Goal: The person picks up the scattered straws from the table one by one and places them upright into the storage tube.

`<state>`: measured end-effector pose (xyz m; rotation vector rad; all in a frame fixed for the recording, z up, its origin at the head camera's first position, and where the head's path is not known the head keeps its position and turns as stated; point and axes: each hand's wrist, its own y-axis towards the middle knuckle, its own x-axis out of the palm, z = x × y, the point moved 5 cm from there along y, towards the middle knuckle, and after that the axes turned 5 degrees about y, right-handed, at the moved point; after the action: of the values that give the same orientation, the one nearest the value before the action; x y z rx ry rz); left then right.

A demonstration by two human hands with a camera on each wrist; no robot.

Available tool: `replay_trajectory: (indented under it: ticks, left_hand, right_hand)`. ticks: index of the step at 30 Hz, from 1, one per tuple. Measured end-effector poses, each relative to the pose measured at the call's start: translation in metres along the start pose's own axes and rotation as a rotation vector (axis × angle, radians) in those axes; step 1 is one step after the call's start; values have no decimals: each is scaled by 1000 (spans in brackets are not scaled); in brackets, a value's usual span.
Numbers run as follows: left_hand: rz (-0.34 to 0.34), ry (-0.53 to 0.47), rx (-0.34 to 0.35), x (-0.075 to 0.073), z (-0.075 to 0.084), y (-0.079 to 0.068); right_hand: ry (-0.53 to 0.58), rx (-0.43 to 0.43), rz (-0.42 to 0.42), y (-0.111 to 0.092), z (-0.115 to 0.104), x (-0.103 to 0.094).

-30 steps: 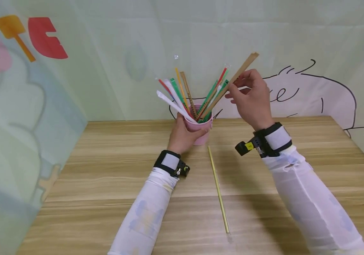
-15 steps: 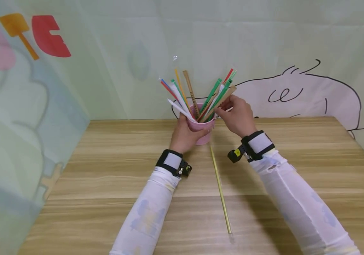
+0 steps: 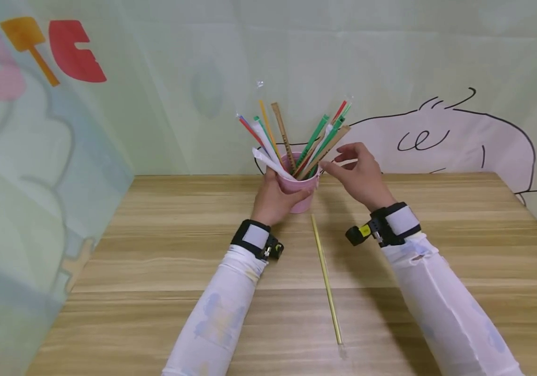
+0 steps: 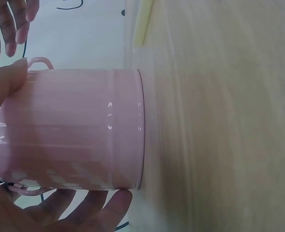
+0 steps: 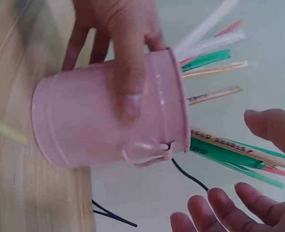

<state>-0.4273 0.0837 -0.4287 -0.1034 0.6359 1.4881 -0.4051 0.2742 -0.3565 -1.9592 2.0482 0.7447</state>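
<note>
A small pink metal bucket (image 3: 302, 206) stands at the back of the table, holding several wrapped straws. My left hand (image 3: 275, 201) grips its side, thumb across the front; in the left wrist view the fingers wrap the far side of the bucket (image 4: 69, 128). My right hand (image 3: 361, 176) is just right of the rim with fingers apart and holds nothing. Nearest to it, a brown paper-wrapped straw (image 3: 333, 146) leans out over the bucket's right rim. Beside that are green-wrapped straws (image 3: 328, 137). White-wrapped straws (image 3: 268, 159) lean out on the left.
A yellow straw (image 3: 326, 282) in clear wrap lies on the wooden table (image 3: 165, 271) in front of the bucket. Behind the table's back edge hangs a pale printed cloth (image 3: 179, 78) with letters and line drawings.
My right hand has lowered the brown paper-wrapped straw into the bucket, let go of it and drawn slightly back to the right. My left hand keeps its grip on the bucket.
</note>
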Motion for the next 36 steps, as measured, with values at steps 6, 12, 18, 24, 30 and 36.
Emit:
replay_trajectory:
  ticks: [6,12,18,24,30,36]
  left_hand:
    - [-2,-11,6,-3,0,-1]
    - [4,-19,10,-5,-1,-2]
    - [2,4,3,-5,-3,0]
    - [6,-6,17,-6,-4,-1]
    - [-2,6,12,-6,-6,-5]
    - [-8,33,-5,-8,-9,-7]
  right_hand:
    - [103,55,-21,-8,8,5]
    - [172,56,-53,-14,18,16]
    - [189,8,-119,-12,25,34]
    - [181,-38,-171,-4,30,53]
    - [206,-59,-187,2,31,67]
    - [243,-91,-187,6,29,77]
